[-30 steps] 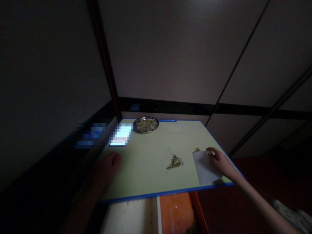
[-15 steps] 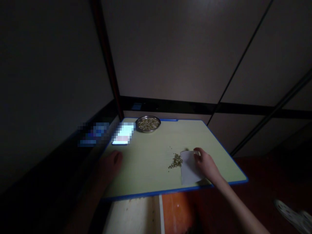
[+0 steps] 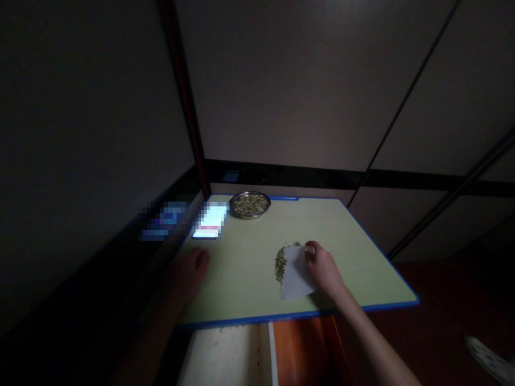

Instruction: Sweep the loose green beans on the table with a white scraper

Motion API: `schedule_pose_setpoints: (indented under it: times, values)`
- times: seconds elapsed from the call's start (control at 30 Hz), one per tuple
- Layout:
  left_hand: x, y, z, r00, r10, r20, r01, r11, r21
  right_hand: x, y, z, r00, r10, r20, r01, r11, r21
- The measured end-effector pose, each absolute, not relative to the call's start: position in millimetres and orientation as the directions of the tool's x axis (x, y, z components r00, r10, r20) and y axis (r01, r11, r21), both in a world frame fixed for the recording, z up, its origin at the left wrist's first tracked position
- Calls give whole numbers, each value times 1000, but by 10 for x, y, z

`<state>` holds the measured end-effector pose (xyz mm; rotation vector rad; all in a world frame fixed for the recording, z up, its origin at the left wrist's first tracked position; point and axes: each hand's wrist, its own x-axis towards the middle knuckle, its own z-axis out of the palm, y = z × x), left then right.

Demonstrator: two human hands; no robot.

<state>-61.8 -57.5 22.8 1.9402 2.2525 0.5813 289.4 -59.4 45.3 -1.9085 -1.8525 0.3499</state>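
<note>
My right hand [image 3: 323, 267] grips the right side of a white sheet of paper or card [image 3: 295, 273], held low against the table. Along the sheet's left edge lies a narrow heap of small greenish beans or seeds [image 3: 280, 265]. My left hand [image 3: 192, 271] rests at the table's left side in shadow, its fingers curled; whether it holds anything is hidden. A round metal dish [image 3: 250, 205] with many of the same small grains in it stands at the far left of the table.
The pale green tabletop [image 3: 346, 230] has a blue rim. A lit phone [image 3: 212, 220], blurred out, lies at its left edge, left of the dish. Below the front edge are a pale open drawer or box [image 3: 229, 354] and an orange surface [image 3: 300, 348]. A shoe [image 3: 488, 356] shows on the floor at right.
My right hand has moved left with the white sheet, and the grains are pushed left into a narrower strip along its edge. My left hand stays in place as the view shifts slightly.
</note>
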Motion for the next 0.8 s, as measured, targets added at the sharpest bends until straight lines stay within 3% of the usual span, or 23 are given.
schedule_pose_setpoints:
  times: [0.27,0.37,0.5,0.63,0.8]
  values:
    - [-631,-573,197,-162,975,153,924,95,370,2900,-489,523,35,991,132,836,43,-547]
    - [-644,-571,178,-162,972,168,925,91,370,2975,-458,683,-3,994,108,890,52,-453]
    - [-632,-576,206,-171,974,152,926,106,362,2963,-472,1012,-86,990,116,966,112,-232]
    - [-594,-602,271,-176,971,163,925,107,364,2777,-523,1308,-384,917,111,916,393,-77]
    - [-577,-626,297,-193,971,143,915,125,384,2507,-551,1433,-745,665,51,659,746,-98]
